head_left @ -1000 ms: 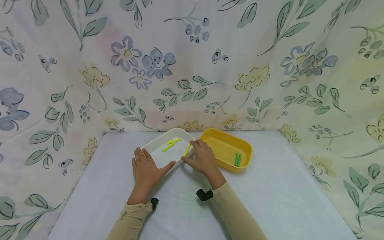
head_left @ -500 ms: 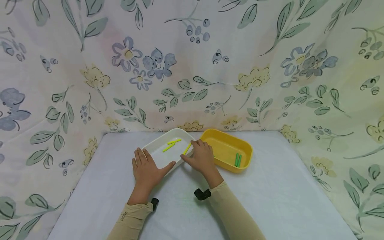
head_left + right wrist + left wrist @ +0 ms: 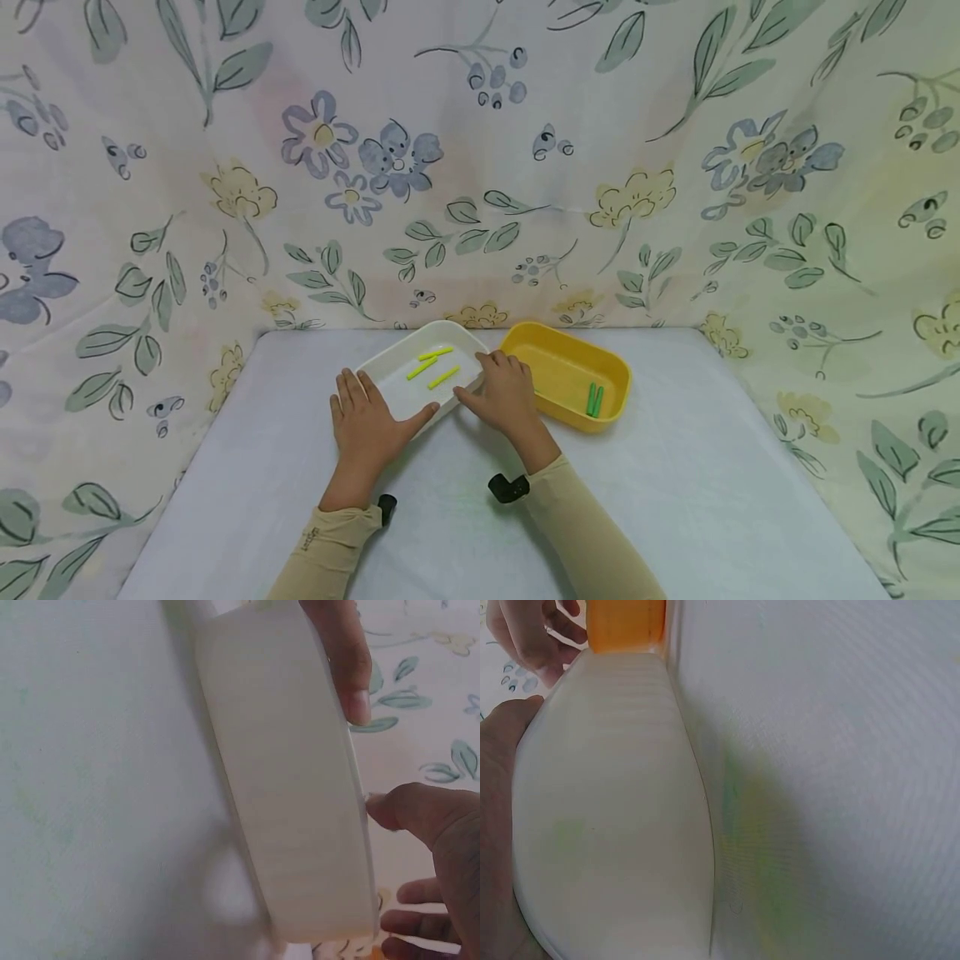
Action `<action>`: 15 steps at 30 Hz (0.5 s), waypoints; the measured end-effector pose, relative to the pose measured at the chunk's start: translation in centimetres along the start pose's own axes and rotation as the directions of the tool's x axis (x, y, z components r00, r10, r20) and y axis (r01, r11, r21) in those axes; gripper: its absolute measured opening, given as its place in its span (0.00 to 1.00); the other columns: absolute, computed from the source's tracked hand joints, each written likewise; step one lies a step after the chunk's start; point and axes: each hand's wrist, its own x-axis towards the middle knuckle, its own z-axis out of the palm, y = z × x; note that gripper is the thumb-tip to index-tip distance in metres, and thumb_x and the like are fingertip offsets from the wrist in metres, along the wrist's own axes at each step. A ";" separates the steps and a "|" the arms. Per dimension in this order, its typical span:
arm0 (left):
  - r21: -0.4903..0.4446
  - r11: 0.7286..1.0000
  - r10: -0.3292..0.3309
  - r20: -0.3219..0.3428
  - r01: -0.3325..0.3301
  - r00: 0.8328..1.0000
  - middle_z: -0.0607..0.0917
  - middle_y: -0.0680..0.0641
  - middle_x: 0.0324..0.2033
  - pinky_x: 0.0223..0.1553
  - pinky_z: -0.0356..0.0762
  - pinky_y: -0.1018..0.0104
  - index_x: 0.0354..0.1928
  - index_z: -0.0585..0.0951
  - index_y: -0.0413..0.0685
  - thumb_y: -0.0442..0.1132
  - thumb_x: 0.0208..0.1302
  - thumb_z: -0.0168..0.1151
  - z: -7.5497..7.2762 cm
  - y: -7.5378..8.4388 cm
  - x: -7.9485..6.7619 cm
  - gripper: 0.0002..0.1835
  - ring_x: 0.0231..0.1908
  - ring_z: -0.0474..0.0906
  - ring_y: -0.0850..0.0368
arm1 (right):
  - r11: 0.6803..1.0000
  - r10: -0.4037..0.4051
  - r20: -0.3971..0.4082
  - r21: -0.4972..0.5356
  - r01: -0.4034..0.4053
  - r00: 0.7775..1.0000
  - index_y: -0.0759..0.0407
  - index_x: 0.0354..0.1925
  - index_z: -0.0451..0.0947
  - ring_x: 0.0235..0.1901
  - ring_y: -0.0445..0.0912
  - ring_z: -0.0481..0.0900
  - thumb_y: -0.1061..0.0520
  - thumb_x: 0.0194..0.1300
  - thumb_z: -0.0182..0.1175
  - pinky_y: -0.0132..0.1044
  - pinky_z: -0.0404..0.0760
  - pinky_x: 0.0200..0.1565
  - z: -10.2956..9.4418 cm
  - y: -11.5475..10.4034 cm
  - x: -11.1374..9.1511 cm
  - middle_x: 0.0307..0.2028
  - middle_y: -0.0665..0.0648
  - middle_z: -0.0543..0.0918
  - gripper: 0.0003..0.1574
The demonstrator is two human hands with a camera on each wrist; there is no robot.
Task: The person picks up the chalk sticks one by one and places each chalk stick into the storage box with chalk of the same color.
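A white tray holds three short bright-yellow sticks on its floor. My left hand rests on the tray's left end, fingers straight and thumb spread along the near rim. Over the tray's right corner is my right hand, thumb and fingertips apart with nothing between them; one yellow stick lies just left of them. In the right wrist view, the right hand stands at the rim beyond the tray's outer wall, and the left thumb shows above it.
A yellow-orange tray stands close beside the white one on the right, with two green sticks at its right end. Both are on a table with a white cloth. A floral curtain rises behind the table.
The third yellow stick has left the right hand's fingers and now lies on the white tray's floor. The left hand has stayed in place.
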 end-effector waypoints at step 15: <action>-0.009 1.000 -0.010 0.014 0.010 1.000 0.41 0.21 0.81 0.80 0.40 0.28 0.81 0.44 0.24 0.90 0.51 0.56 0.2 -0.2 0.1 0.82 0.83 0.36 0.26 | 0.995 -0.051 -0.048 0.083 0.055 0.998 0.53 0.68 0.80 0.62 0.56 0.79 0.34 0.68 0.69 0.61 0.70 0.71 -0.8 0.8 -2.1 0.61 0.57 0.83 0.39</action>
